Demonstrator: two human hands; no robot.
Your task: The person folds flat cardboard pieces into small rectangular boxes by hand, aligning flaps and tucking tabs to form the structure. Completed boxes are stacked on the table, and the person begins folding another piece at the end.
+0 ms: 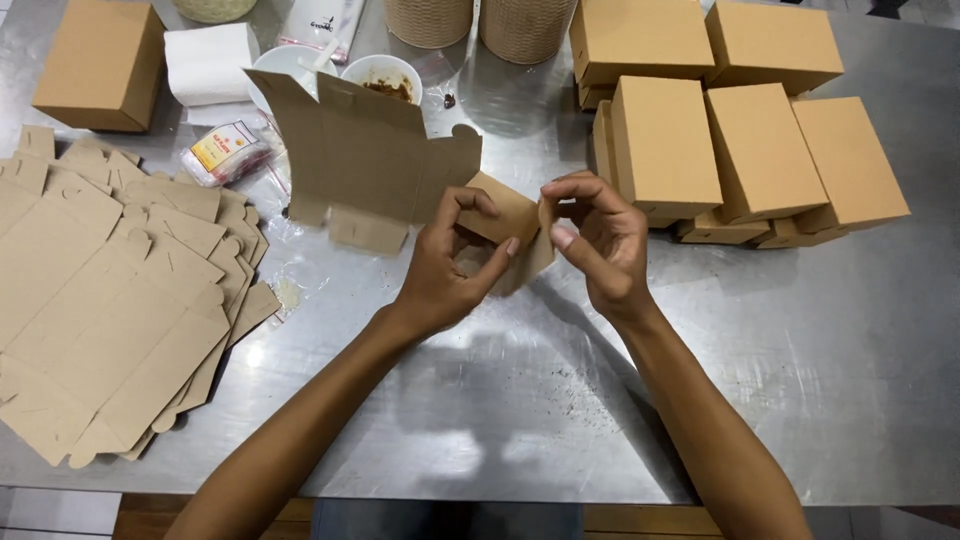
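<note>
Left hand (pixel 445 265): pinched on the near flap of the box blank (pixel 375 160), thumb and fingers curled around the fold.
Right hand (pixel 598 240): fingertips clamped on the same flap from the other side, nearly touching the left.
Box blank: one, half folded, held just above the table (pixel 820 330), mid-table; tall panel upright, tilted away, tabs hanging at its lower edge.
Flat blanks (pixel 110 290): fanned stack at left, overhanging the near table edge; count cannot be told.
Folded boxes (pixel 740 140): at least seven in the right rear cluster, tight together, some stacked; one more box (pixel 100 62) alone at far left.
Bowls (pixel 383 78): two, white, behind the blank; one with dark residue.
Baskets (pixel 470 22): two woven, at the rear edge, cut off by the frame; part of a third at left.
Napkins (pixel 208 62): one white stack, beside the lone box.
Packet (pixel 228 152): one, small, clear, just left of the blank.
Open room: bare steel between the arms and to the right, up to the near edge.
</note>
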